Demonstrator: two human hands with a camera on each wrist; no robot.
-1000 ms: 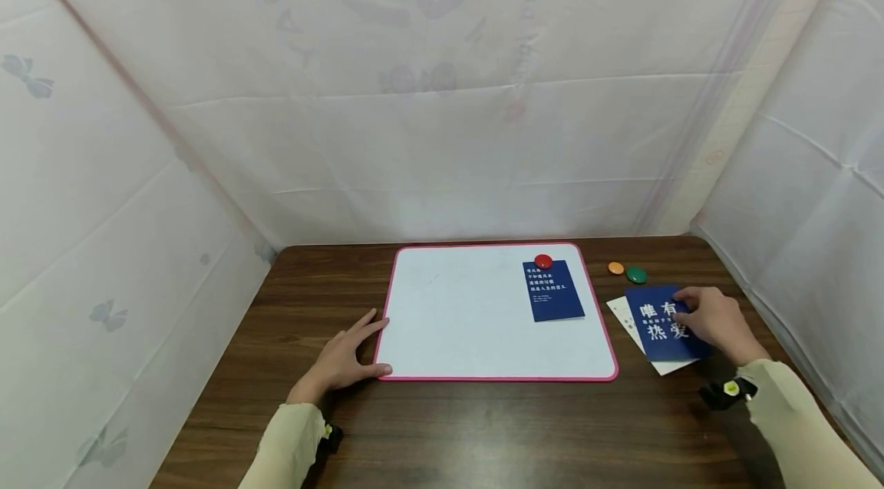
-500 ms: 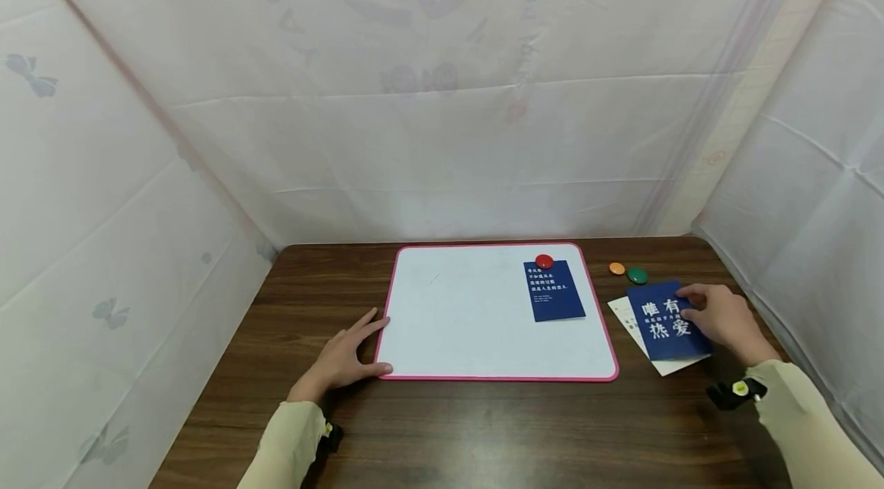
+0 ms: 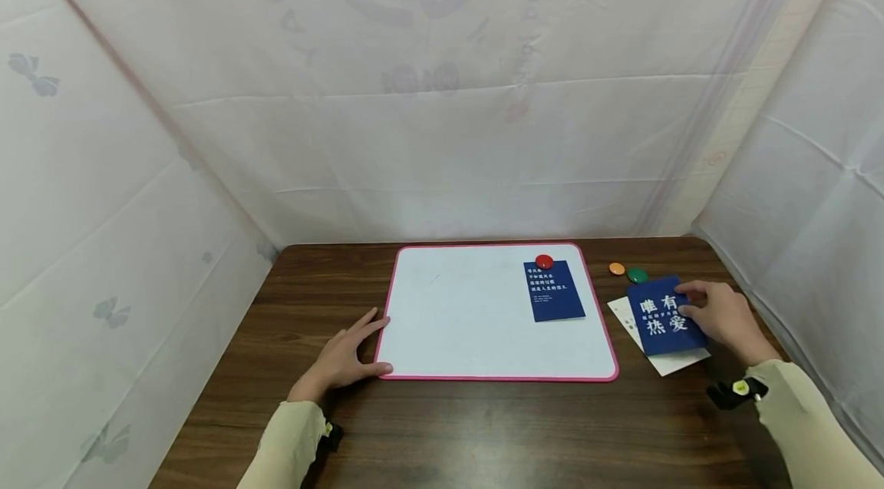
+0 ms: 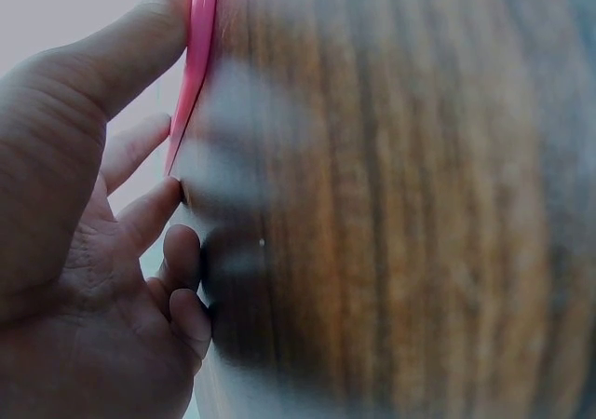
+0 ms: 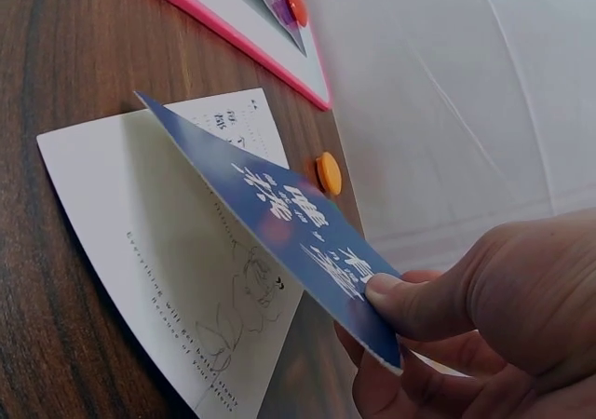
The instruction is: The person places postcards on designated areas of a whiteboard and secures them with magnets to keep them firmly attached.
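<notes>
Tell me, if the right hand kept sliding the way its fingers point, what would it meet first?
Probably the whiteboard: the right hand, pinching the blue card, points left toward the board's pink right edge, with bare table between. The card's edge would likely arrive first.

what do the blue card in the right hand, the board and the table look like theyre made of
Blue card: thin stiff card, matte print; it stays flat where the right hand pinches its edge. Board: smooth white surface, probably a magnetic whiteboard, since a red magnet pins a card; pink rim looks plastic. Table: dark wood grain, slight sheen, possibly laminate.
</notes>
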